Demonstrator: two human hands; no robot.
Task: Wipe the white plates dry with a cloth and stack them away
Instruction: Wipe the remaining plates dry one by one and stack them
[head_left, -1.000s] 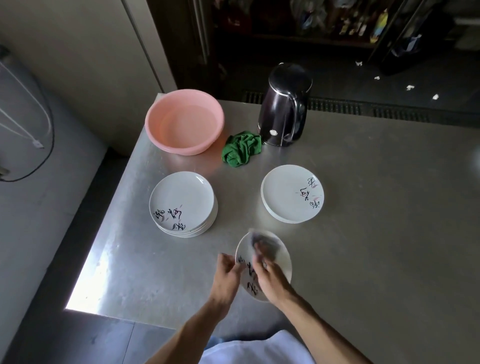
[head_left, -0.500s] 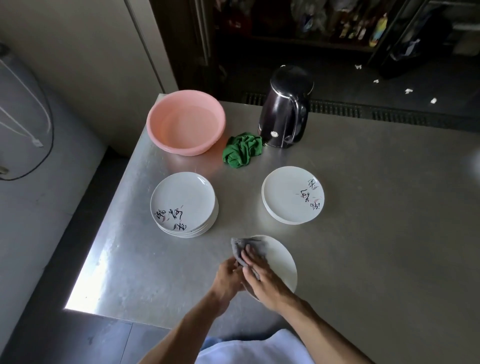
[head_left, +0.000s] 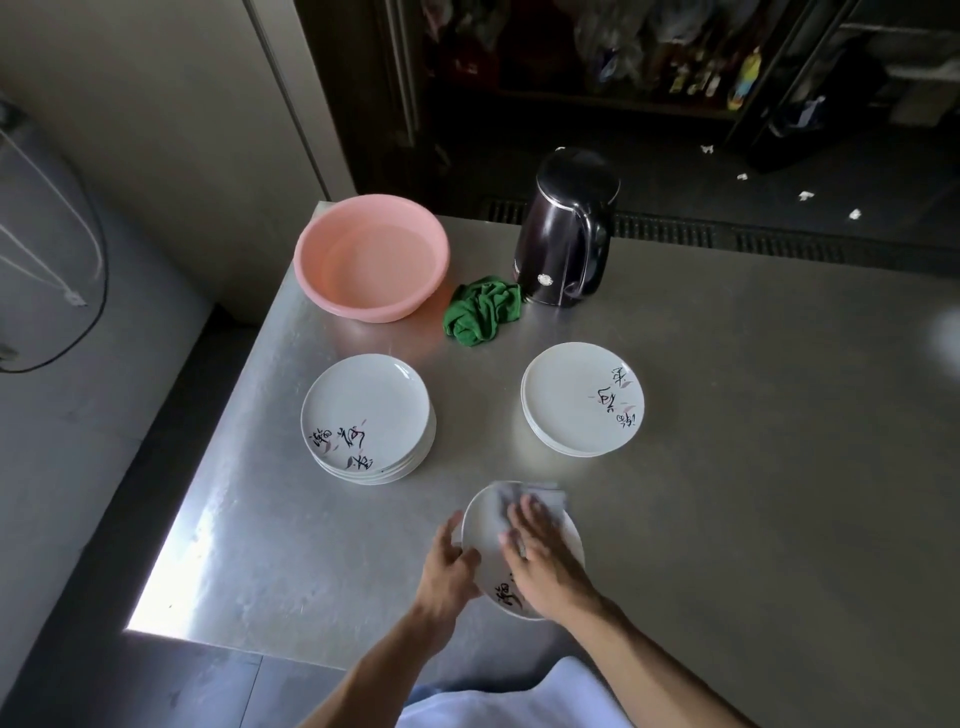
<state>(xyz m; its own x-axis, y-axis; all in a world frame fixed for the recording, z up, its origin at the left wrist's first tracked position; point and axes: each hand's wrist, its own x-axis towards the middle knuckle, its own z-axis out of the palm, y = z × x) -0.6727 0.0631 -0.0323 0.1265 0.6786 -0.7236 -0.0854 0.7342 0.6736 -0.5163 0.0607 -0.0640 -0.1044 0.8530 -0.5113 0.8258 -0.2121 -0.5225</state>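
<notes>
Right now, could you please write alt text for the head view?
A person's left hand grips the rim of a white plate while the right hand presses a grey cloth on it, over a steel table. Beyond stand a left plate stack, a right plate stack, a green rag, a pink basin and a black kettle.

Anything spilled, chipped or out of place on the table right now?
Nothing visibly spilled or broken. Only a green cloth lies crumpled between the pink basin and kettle, and white scraps litter the floor beyond the table.
</notes>
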